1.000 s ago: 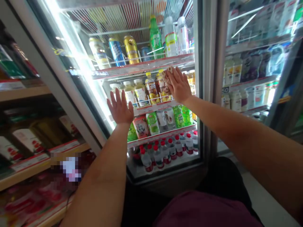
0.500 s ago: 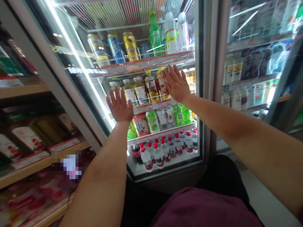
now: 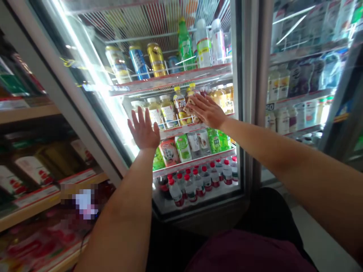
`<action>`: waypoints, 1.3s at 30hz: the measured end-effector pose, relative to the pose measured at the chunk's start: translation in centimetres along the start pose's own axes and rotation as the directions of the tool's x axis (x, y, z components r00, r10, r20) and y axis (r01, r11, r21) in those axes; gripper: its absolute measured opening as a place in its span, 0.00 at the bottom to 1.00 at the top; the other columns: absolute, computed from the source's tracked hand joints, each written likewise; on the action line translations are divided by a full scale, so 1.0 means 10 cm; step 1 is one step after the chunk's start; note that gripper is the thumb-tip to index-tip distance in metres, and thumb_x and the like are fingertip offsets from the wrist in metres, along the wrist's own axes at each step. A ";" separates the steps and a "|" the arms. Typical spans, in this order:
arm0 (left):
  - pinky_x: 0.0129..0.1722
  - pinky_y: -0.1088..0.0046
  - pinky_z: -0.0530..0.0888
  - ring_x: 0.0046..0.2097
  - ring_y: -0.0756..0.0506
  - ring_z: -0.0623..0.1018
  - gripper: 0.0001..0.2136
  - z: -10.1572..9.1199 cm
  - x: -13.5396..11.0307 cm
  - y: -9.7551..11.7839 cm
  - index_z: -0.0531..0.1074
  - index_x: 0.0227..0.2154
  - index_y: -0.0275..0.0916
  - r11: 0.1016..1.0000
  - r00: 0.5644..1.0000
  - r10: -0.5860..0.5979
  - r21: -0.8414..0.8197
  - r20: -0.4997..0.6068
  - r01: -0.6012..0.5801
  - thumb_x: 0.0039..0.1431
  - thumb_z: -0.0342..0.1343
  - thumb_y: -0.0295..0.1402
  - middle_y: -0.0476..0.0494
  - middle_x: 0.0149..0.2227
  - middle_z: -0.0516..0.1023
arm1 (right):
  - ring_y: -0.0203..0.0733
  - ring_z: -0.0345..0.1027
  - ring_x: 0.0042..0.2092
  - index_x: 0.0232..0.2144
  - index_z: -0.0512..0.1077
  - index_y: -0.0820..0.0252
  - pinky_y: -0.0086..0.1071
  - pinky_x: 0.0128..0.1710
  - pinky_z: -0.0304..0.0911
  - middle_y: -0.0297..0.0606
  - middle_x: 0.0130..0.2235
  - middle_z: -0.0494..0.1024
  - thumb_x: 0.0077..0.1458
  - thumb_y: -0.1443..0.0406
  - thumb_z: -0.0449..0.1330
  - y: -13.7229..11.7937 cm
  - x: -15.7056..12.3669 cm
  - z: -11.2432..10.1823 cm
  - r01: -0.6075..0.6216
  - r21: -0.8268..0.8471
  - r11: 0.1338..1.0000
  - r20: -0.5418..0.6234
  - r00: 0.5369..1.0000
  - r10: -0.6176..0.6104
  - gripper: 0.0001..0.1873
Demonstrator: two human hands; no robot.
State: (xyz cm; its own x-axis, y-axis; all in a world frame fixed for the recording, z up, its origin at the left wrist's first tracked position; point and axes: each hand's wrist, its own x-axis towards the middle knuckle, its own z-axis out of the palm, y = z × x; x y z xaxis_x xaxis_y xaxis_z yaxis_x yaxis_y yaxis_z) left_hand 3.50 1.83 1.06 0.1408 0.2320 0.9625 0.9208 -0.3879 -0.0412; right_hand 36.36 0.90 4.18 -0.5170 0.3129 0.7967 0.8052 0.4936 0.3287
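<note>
My left hand (image 3: 145, 130) lies flat with its fingers spread on the glass door (image 3: 238, 113) of a lit drinks fridge. Higher and to the right, my right hand (image 3: 209, 111) presses a crumpled brownish cloth (image 3: 190, 105) against the same glass, fingers stretched over it. Part of the cloth is hidden under the palm. Behind the glass, near the cloth, stand tea bottles with yellow caps (image 3: 179, 105). White-labelled bottles (image 3: 168, 111) show between my two hands.
Inside the fridge are cans (image 3: 156, 59), a green bottle (image 3: 185, 45) and several red-capped water bottles (image 3: 200, 183). Shelves with large bottles (image 3: 31, 166) stand close on the left. Another glass-fronted fridge (image 3: 297, 87) is on the right, beyond a metal frame (image 3: 256, 75).
My right hand has slid down and slightly left on the glass with the cloth, tilting more sideways. My left hand stays in nearly the same place.
</note>
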 end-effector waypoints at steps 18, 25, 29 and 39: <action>0.79 0.48 0.31 0.82 0.33 0.40 0.33 -0.01 0.00 0.02 0.58 0.78 0.28 0.999 1.000 -0.025 -0.047 0.019 0.026 0.80 0.46 0.44 0.34 0.81 0.49 | 0.54 0.42 0.82 0.80 0.54 0.49 0.59 0.81 0.44 0.29 0.80 0.58 0.75 0.64 0.45 0.03 0.12 -0.02 -0.200 0.037 0.979 -0.131 0.970 0.203 0.35; 0.80 0.45 0.33 0.82 0.35 0.40 0.33 -0.04 0.00 0.05 0.58 0.79 0.35 0.997 0.998 -0.054 -0.057 0.028 0.056 0.76 0.47 0.42 0.36 0.81 0.50 | 0.55 0.44 0.82 0.80 0.55 0.47 0.62 0.82 0.41 0.29 0.80 0.58 0.72 0.64 0.47 -0.03 0.18 -0.09 -0.139 0.008 0.990 -0.077 0.987 0.139 0.37; 0.80 0.45 0.31 0.82 0.35 0.39 0.33 -0.06 0.00 0.06 0.58 0.79 0.31 0.997 0.998 -0.047 -0.060 0.040 0.050 0.76 0.46 0.41 0.33 0.81 0.49 | 0.58 0.42 0.82 0.81 0.50 0.45 0.66 0.82 0.38 0.28 0.80 0.57 0.71 0.67 0.47 -0.03 0.32 -0.14 -0.205 0.018 0.978 -0.143 0.968 0.206 0.40; 0.80 0.52 0.30 0.82 0.35 0.40 0.35 -0.06 0.00 0.09 0.59 0.77 0.28 0.996 0.998 -0.051 -0.073 0.038 0.053 0.77 0.44 0.46 0.36 0.81 0.49 | 0.54 0.44 0.82 0.78 0.60 0.50 0.60 0.83 0.38 0.28 0.79 0.60 0.74 0.64 0.46 0.06 0.18 -0.13 -0.132 0.034 0.991 -0.063 0.989 0.134 0.34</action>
State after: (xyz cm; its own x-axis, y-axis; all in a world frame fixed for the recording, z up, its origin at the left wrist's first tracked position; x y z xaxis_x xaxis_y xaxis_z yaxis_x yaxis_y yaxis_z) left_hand 4.07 0.97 1.23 0.1075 0.2848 0.9525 0.8981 -0.4387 0.0298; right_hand 36.32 0.67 6.49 -0.3852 0.3243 0.8640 0.8562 0.4750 0.2034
